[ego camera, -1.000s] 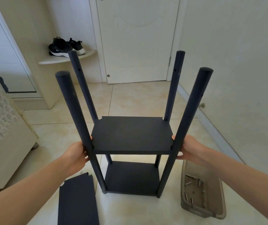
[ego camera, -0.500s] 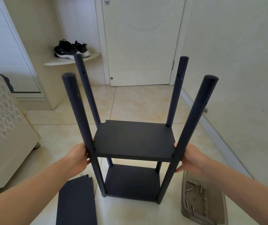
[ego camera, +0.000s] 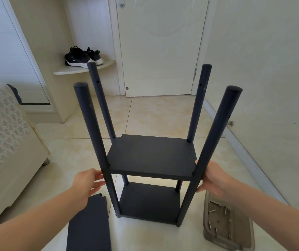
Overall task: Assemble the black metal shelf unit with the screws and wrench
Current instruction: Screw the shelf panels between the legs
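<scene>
Shelf unit (ego camera: 152,156) stands steady: our left hand (ego camera: 89,182) has opened and let go; our right hand (ego camera: 210,176) still grips a post (ego camera: 215,142).

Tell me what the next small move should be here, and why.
Probably lower the left hand to the loose panel on the floor. The middle shelf and bottom shelf are in, the upper holes are empty, and the left hand is free beside the front left post while the right hand grips the front right post.

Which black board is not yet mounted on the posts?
The board lying on the floor, lower left; the other two sit between the posts.
</scene>
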The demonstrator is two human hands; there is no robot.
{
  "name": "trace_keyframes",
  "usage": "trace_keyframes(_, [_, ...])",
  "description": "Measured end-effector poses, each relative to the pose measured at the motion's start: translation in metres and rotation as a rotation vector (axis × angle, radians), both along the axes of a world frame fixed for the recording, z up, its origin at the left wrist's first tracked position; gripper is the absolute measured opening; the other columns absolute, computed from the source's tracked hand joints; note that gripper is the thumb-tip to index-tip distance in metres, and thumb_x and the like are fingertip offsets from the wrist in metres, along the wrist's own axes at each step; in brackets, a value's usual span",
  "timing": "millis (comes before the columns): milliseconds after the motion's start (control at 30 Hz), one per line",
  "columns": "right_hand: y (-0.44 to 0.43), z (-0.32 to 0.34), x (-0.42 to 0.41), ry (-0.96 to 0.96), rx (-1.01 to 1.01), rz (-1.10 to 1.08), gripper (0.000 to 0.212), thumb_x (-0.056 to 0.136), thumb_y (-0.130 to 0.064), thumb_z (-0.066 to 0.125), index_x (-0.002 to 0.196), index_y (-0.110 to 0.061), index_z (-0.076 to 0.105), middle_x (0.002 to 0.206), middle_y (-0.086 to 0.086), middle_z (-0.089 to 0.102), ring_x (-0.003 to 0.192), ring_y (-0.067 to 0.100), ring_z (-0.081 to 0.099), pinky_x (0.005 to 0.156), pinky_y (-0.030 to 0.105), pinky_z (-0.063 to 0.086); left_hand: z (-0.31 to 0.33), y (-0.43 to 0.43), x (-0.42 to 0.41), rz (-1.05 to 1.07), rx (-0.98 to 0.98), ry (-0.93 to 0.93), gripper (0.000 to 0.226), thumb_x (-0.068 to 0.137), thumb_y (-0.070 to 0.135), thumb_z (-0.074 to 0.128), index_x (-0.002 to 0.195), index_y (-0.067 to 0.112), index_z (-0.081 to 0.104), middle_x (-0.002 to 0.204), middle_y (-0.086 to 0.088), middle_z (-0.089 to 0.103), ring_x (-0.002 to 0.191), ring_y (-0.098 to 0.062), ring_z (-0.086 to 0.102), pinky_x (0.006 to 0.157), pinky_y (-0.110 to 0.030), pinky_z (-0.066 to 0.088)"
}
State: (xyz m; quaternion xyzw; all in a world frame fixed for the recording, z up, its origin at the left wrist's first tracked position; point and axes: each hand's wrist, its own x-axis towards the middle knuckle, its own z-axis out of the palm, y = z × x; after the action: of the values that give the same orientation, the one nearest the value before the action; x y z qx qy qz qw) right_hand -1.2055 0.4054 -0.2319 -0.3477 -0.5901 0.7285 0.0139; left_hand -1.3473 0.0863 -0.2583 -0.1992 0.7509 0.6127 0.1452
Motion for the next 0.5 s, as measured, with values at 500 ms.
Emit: trace_keyframes(500, [-0.008, -0.005, 0.006, 0.005, -0.026, 0.094, 0.026, 0.107, -0.017, 0.034, 0.114, -0.014, 0.059, 0.119, 0.007, 0.06, 0.112, 0.034, 0.056, 0.097, 0.074, 0.037, 0.014, 0.019, 0.002, -0.105, 0.345, 0.051, 0.026, 0.103, 0.012, 0.051, 0.127, 0.008, 0.059, 0.135, -0.007, 0.059, 0.129, -0.028, 0.055, 0.108, -0.044, 0.043])
